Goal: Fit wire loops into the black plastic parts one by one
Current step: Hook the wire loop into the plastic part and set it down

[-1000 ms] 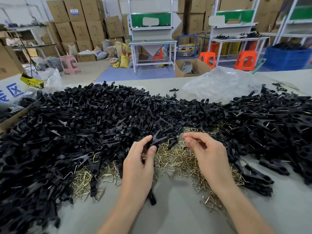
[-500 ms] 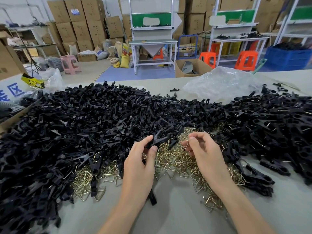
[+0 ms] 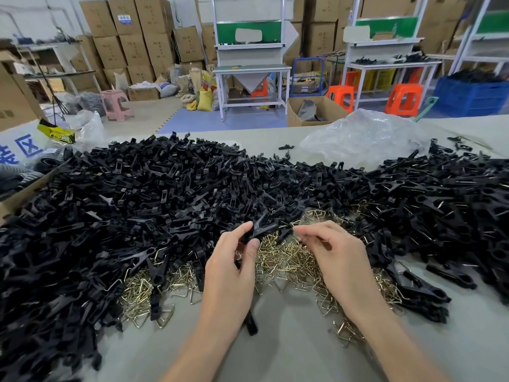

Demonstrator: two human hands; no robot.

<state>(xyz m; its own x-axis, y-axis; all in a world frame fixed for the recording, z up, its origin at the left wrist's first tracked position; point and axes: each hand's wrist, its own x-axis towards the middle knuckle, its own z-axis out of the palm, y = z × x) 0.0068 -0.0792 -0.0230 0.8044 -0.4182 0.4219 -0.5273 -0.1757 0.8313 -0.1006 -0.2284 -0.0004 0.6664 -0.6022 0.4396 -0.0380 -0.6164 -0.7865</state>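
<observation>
A large blue Chinese character, 区, is showing on the white sign (image 3: 27, 146) at the left edge. A second blue character below it is being cut off by the frame. The yellow and black packet (image 3: 56, 132) beside the sign is carrying pale lettering, possibly starting "PRO". A blue and white label (image 3: 125, 19) is sitting on a stacked cardboard box (image 3: 129, 6), its print too small to read.
</observation>
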